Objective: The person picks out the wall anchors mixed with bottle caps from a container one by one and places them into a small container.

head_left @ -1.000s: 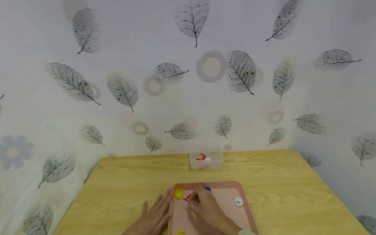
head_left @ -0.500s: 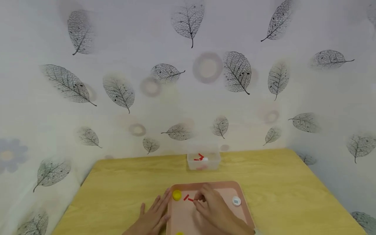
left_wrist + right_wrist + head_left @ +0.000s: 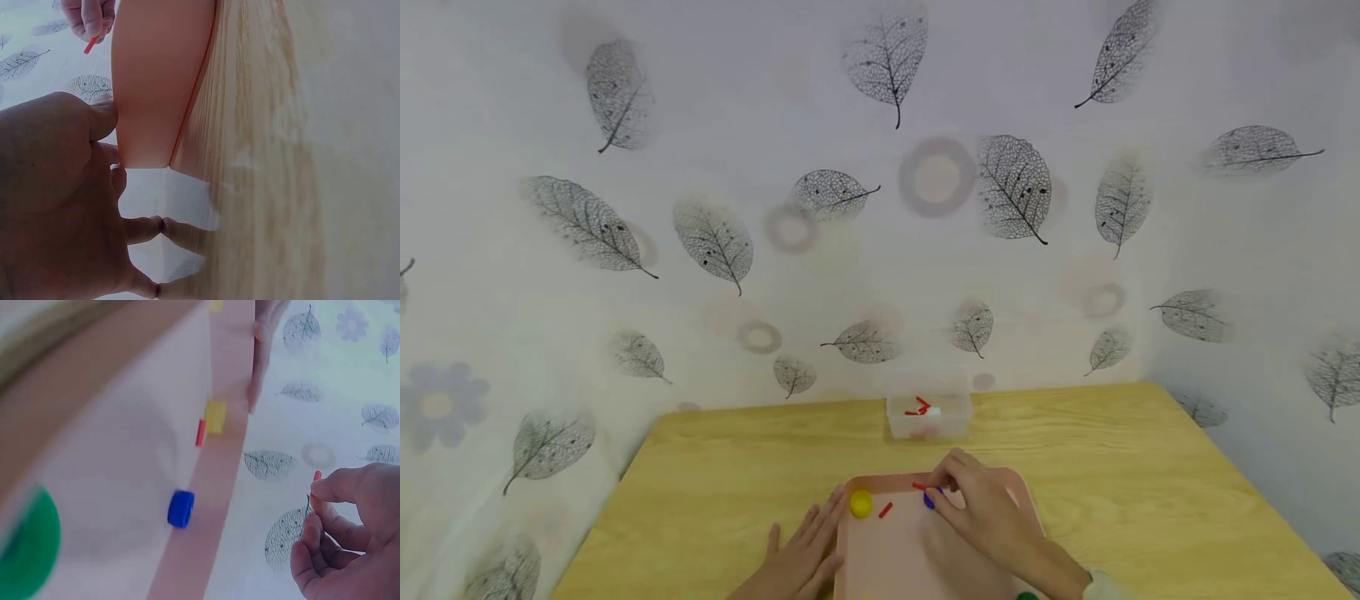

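Observation:
My right hand [image 3: 992, 521] pinches a small red stick [image 3: 919, 486] between thumb and forefinger, held above the far side of a pink tray [image 3: 880, 554]. In the head view a blue bottle-cap-like disc [image 3: 929, 499] lies partly behind the thumb. My left hand [image 3: 801, 557] lies along the tray's left edge, its fingers extended. The left wrist view shows its thumb touching the tray's outer wall [image 3: 156, 81]. A second red stick [image 3: 886, 510] rests in the tray near a yellow disc [image 3: 861, 503]. A green disc [image 3: 28, 550] appears at the left of the right wrist view.
A clear plastic box [image 3: 928, 425] with several red sticks and a white item stands at the back of the wooden table [image 3: 737, 458]. A leaf-patterned wall [image 3: 820, 275] rises behind. Another yellow thing [image 3: 216, 305] shows at the top of the right wrist view.
The right hand has picked up one of the two red sticks from the tray, carrying it up and rightward towards the blue disc. The left hand stays at the tray's edge.

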`<action>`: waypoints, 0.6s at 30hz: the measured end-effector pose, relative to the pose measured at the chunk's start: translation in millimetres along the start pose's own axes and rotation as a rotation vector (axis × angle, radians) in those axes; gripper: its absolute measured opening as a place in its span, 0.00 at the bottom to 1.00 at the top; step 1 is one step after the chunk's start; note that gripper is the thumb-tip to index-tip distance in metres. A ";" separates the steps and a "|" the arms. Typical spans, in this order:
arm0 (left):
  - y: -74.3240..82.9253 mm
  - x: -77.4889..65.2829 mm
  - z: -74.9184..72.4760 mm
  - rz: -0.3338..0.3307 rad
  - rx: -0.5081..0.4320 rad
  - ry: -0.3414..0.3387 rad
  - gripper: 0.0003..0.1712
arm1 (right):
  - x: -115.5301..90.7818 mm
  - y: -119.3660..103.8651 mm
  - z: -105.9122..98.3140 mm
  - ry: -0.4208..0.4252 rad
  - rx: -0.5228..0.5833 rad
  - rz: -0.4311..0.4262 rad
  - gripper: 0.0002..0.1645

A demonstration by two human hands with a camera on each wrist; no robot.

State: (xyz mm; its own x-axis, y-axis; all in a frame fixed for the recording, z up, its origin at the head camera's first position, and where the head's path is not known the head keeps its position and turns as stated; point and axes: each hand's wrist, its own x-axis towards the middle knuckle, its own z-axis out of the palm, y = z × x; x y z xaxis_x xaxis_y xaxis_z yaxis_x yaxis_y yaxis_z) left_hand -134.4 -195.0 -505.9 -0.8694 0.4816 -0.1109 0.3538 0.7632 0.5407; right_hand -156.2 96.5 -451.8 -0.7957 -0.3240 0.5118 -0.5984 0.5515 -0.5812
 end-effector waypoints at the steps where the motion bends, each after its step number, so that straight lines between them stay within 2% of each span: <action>1: 0.0 0.1 0.3 0.000 -0.005 0.000 0.36 | 1.2 1.3 -2.7 0.005 -0.008 0.001 0.11; 3: 0.0 0.7 0.5 0.011 -0.007 0.001 0.36 | 4.6 4.2 -6.5 0.004 0.000 0.017 0.10; 9: 3.9 1.9 -1.6 -0.015 0.013 -0.028 0.37 | 13.1 13.5 -10.2 -0.023 -0.029 0.062 0.11; 18: 2.7 1.0 -1.4 0.002 -0.004 -0.025 0.36 | 26.6 28.3 -13.0 0.001 -0.001 -0.009 0.09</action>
State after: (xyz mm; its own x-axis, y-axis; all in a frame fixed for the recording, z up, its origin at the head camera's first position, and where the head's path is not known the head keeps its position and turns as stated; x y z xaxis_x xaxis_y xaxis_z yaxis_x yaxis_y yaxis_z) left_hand -134.8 -193.1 -503.4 -0.8599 0.4934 -0.1306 0.3538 0.7606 0.5443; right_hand -193.0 113.4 -446.5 -0.7902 -0.3283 0.5176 -0.6054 0.5496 -0.5757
